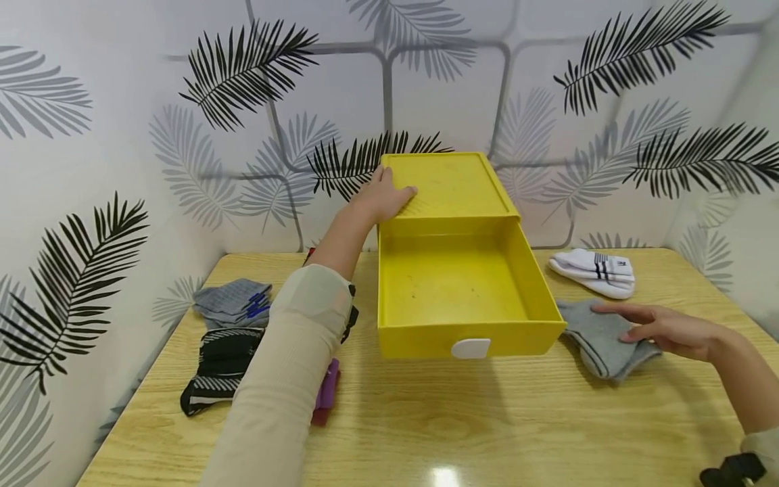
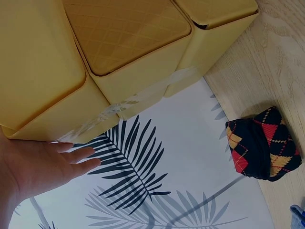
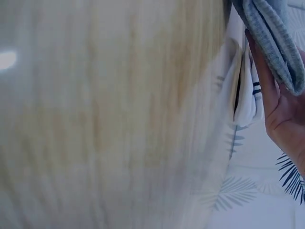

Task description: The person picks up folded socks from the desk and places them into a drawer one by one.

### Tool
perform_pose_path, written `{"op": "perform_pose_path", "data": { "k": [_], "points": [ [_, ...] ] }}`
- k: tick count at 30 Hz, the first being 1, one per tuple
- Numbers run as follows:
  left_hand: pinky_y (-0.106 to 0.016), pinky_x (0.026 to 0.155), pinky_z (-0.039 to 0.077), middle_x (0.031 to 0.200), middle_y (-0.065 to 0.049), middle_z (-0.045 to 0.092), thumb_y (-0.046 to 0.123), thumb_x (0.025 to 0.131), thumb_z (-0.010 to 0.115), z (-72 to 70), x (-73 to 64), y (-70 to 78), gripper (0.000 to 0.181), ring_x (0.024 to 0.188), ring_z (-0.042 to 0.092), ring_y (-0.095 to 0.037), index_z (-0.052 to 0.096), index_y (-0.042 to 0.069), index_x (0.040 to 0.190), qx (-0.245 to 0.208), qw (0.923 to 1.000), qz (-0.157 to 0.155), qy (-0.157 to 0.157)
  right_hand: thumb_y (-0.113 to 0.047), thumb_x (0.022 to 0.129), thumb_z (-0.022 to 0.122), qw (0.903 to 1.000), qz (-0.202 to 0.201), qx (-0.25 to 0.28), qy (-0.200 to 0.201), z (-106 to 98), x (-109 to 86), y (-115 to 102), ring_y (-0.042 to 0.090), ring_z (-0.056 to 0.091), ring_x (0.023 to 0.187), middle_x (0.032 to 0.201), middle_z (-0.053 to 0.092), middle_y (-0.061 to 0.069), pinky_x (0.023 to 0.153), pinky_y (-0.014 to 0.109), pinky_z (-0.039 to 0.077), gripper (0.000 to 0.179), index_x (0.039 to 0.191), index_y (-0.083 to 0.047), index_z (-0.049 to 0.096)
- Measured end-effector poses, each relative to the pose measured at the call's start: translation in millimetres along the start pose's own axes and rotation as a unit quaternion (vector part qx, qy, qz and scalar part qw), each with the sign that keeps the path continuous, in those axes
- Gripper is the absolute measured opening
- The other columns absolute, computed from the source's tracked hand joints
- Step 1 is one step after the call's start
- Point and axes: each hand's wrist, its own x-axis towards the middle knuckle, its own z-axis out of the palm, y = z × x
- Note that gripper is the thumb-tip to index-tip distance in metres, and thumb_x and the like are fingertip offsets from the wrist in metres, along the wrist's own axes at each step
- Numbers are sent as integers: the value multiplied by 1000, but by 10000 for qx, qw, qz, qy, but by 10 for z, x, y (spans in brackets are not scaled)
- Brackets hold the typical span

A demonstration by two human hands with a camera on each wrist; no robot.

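Observation:
A yellow drawer box (image 1: 450,186) stands on the table with its drawer (image 1: 414,340) pulled out and nothing inside; a white handle (image 1: 471,349) is on the drawer's front. My left hand (image 1: 385,197) rests on the box's top left edge, thumb over the top. In the left wrist view its fingers (image 2: 78,168) stretch out straight along the yellow wall. Right of the drawer, my right hand (image 1: 688,331) pinches folded grey socks (image 1: 602,338) between thumb and fingers. The right wrist view has the socks (image 3: 274,43) above the palm.
White striped socks (image 1: 593,272) lie at the back right. On the left are grey-blue socks (image 1: 234,301) and black patterned socks (image 1: 225,362). A purple piece of fabric (image 1: 327,385) shows past my left sleeve. Argyle socks (image 2: 263,143) lie near the patterned wall.

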Motion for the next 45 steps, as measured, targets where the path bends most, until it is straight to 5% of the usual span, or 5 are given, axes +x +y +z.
{"op": "perform_pose_path", "data": {
  "k": [10, 27, 33, 40, 45],
  "points": [
    [-47, 107, 11, 153, -4, -9, 51, 95, 31, 3, 28, -14, 75, 137, 3, -29, -2, 11, 148, 29, 10000, 15, 9, 0, 95, 43, 9937, -428, 796, 658, 94, -58, -150, 30, -35, 122, 139, -41, 9, 100, 54, -9, 60, 148, -15, 21],
    [-46, 108, 10, 153, -2, -10, 51, 95, 32, 7, 27, -26, 74, 137, 2, -27, -2, 13, 149, -20, 10000, -10, -20, 6, 95, 38, 9796, -938, 1553, 869, 330, -191, -825, 14, -29, 128, 143, -36, 0, 48, 15, 34, 52, 134, -27, 50],
    [-46, 108, 9, 152, -1, -11, 54, 94, 32, 44, 120, -52, 77, 137, 2, -28, -4, 14, 149, 17, 10000, -48, 39, 5, 96, 37, 9725, -927, 1878, 1020, 383, -266, -1083, 0, 49, 92, 142, -37, -1, 50, 15, 42, 51, 125, -30, 58],
    [-45, 108, 10, 152, -2, -11, 52, 95, 30, 10, 54, -14, 74, 137, 1, -27, -4, 14, 148, 11, 10000, -58, -48, 4, 98, 27, 9575, -1332, 2538, 308, 426, -335, -1346, 15, 62, 77, 123, 48, -2, 65, 23, 51, 51, 129, -23, 57],
    [-46, 108, 10, 152, -2, -13, 52, 95, 30, -14, 15, -1, 75, 137, -1, -26, -6, 13, 148, 14, 9998, -69, -167, 1, 99, 29, 9631, -1345, 2276, 510, 497, -350, -1527, 7, 55, 66, 146, 1, -8, 53, 17, 45, 49, 131, -26, 54]
  ]
}}
